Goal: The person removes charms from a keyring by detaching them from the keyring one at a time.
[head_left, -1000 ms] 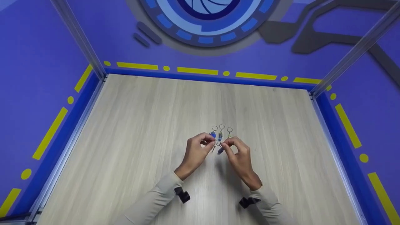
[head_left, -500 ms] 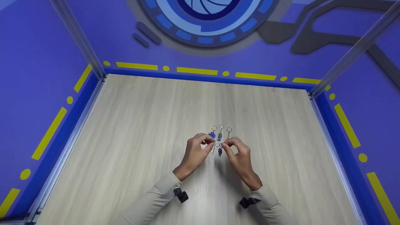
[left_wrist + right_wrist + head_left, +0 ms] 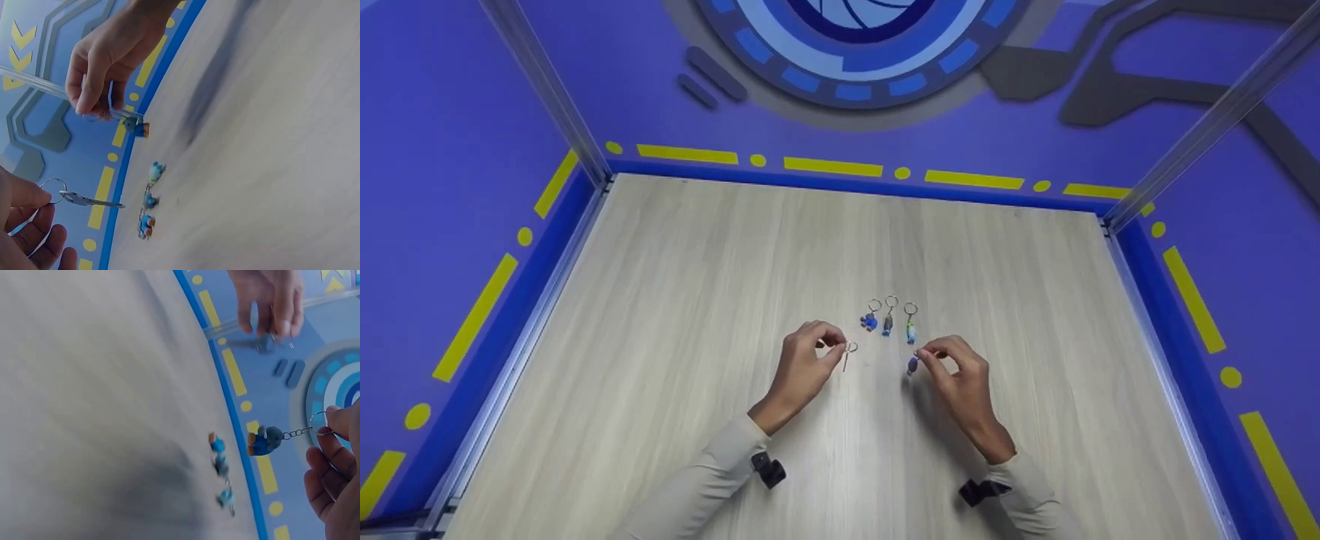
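My left hand (image 3: 808, 364) pinches a thin metal ring between thumb and finger. From that ring a silver key (image 3: 87, 199) hangs. In the head view, my right hand (image 3: 964, 381) is apart from it to the right. It pinches the ring of a keychain (image 3: 267, 440), a small figurine with grey head, blue body and orange feet on a short chain. Both items are held above the table. Just beyond the hands lie three more figurine keychains in a row: a blue one (image 3: 869, 322), a grey-and-blue one (image 3: 888, 325) and a light blue-and-green one (image 3: 911, 332).
The pale wood-grain table (image 3: 697, 300) is bounded at the back and sides by blue-purple panels (image 3: 885, 127) with yellow marks. Metal posts (image 3: 551, 94) stand at the back corners. A small black camera (image 3: 769, 470) sits on each wrist.
My hands, close together earlier with the key and keychain side by side, have drawn apart. The key went left and the keychain right, leaving the three lying keychains fully visible.
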`<state>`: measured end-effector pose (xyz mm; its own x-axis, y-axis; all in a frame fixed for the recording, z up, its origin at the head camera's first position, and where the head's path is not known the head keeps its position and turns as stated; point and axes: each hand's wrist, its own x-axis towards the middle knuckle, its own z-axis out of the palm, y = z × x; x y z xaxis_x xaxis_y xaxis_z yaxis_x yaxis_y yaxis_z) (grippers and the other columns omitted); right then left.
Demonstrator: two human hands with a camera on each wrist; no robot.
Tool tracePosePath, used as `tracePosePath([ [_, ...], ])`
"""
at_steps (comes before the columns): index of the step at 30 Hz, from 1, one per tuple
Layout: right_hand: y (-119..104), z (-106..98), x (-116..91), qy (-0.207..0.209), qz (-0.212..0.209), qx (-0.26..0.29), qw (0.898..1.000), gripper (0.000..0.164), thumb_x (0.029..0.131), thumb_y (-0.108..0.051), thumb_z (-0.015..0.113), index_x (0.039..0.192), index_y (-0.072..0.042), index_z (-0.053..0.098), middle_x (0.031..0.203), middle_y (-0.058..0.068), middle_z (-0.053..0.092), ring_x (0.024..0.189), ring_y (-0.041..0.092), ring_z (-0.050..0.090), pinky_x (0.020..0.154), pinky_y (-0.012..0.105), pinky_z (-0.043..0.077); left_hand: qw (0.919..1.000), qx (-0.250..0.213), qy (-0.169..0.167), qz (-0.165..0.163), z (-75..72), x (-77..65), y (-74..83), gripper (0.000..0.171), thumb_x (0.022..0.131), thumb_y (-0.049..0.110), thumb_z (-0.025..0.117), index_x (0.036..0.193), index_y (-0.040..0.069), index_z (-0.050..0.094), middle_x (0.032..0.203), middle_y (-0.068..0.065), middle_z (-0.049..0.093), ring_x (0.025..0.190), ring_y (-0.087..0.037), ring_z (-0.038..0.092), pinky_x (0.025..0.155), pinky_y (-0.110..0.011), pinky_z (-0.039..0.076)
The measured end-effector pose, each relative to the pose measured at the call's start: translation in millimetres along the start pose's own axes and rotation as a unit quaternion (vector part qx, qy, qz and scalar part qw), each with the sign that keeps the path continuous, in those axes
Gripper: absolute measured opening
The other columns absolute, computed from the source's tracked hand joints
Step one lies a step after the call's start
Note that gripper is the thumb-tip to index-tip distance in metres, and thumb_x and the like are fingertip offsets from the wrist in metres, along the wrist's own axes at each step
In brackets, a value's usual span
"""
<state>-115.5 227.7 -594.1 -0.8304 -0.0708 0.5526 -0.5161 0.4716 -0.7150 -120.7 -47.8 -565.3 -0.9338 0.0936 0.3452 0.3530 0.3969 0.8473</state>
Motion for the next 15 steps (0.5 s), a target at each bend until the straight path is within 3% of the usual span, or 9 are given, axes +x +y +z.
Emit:
tracePosePath([
  [4, 11, -12, -7, -0.003, 0.022, -0.002, 1.000, 0.012, 0.093, 0.006, 0.083, 0.097, -0.005, 0.078, 0.095, 0.002, 0.076, 0.090, 0.016, 0.069, 0.085, 0.027, 0.056, 0.9999, 0.009, 0.002, -0.010, -8.3, -4.6, -8.3, 0.014, 0.094, -0.004, 0.081, 0.094, 0.009, 0.077, 0.093, 0.000, 0.075, 0.090, -0.018, 0.069, 0.082, -0.049, 0.060],
  [10, 26, -28, -14, -0.004, 0.047, -0.007, 0.999, 0.015, 0.095, 0.002, 0.083, 0.097, -0.012, 0.080, 0.096, -0.003, 0.076, 0.089, 0.014, 0.070, 0.086, 0.021, 0.055, 0.9994, 0.010, 0.012, -0.032, -18.0, -11.7, -20.2, 0.016, 0.093, -0.006, 0.082, 0.092, 0.009, 0.077, 0.091, 0.001, 0.075, 0.089, -0.017, 0.069, 0.080, -0.050, 0.060],
  [15, 36, -32, -13, -0.024, 0.090, -0.030, 0.995, 0.004, 0.098, -0.004, 0.083, 0.098, -0.007, 0.080, 0.096, -0.001, 0.076, 0.090, 0.012, 0.070, 0.086, 0.016, 0.052, 0.9986, 0.011, -0.002, -0.051, -19.4, -11.4, -27.4, 0.013, 0.095, -0.005, 0.080, 0.094, 0.008, 0.077, 0.092, 0.000, 0.076, 0.090, -0.018, 0.070, 0.082, -0.052, 0.061],
])
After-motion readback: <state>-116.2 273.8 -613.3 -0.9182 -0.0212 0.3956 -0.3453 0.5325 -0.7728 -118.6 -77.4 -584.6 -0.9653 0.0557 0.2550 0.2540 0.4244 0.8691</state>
